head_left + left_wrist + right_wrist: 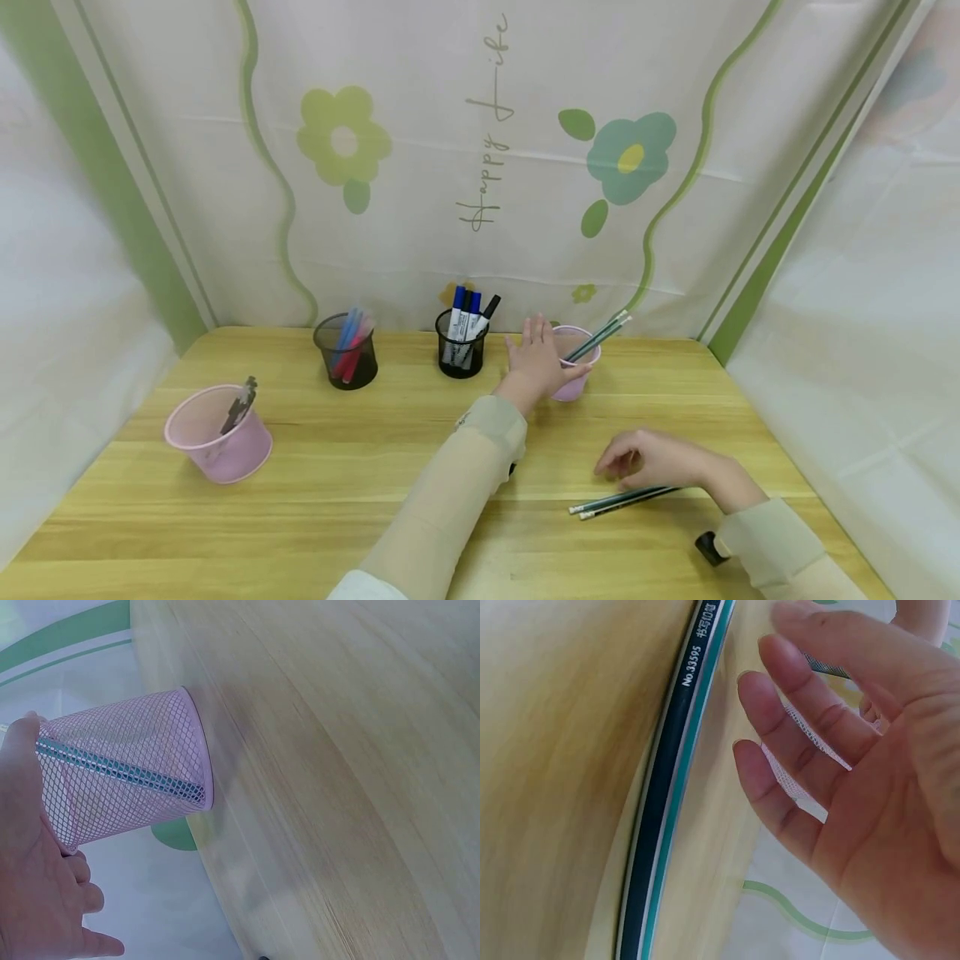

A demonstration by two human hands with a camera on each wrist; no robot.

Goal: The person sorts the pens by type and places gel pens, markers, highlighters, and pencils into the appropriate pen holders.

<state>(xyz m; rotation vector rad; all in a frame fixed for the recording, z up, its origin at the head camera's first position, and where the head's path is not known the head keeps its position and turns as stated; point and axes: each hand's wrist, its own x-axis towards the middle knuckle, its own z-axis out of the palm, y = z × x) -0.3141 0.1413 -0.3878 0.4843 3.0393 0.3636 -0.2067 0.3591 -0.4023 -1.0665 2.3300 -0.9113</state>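
Observation:
A pink mesh pen cup (572,390) stands at the back right, with green pencils (602,335) leaning out of it to the right. My left hand (534,363) holds this cup at its rim, the thumb on one side and the fingers on the other. In the left wrist view the cup (139,761) stands on the tabletop and the pencils show through its mesh. Two green pencils (621,502) with white ends lie on the table at the right. Just above them hovers my right hand (663,460), fingers loosely bent, holding nothing.
A black mesh cup with markers (461,354) stands at the back middle. Left of it is another black cup (360,367) with blue and red pens. A second pink cup (236,454), holding a dark item, stands at the left. A patterned curtain (420,233) encloses the table.

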